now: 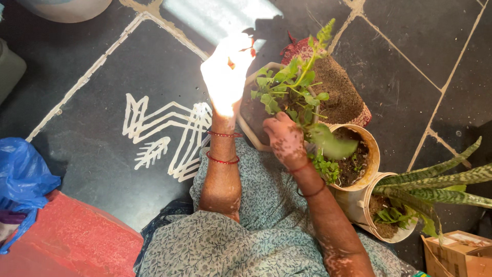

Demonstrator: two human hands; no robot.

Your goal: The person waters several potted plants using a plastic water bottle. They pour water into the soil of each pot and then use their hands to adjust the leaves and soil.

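A blue plastic bag (23, 179) lies at the far left beside a red slab (72, 241), on a dark stone floor (102, 92) with pale grout lines and a white chalk drawing (169, 136). Further right, the left hand (227, 72) is raised into a patch of strong sunlight that washes it out; it seems to pinch something small and reddish near the fingertips, though the glare hides the grip, so I cannot tell whether it is closed. 2 red bangles ring that wrist. Just right of it, the right hand (286, 139) is curled around the lower stem of a green leafy plant (289, 84), which stands over a beige pot (253, 125). Behind the plant sits a mound of brown soil (338, 92). Right again are a round pot (366, 154) with small greens and another pot holding a striped snake plant (441, 179). A cardboard box (456, 254) fills the corner.
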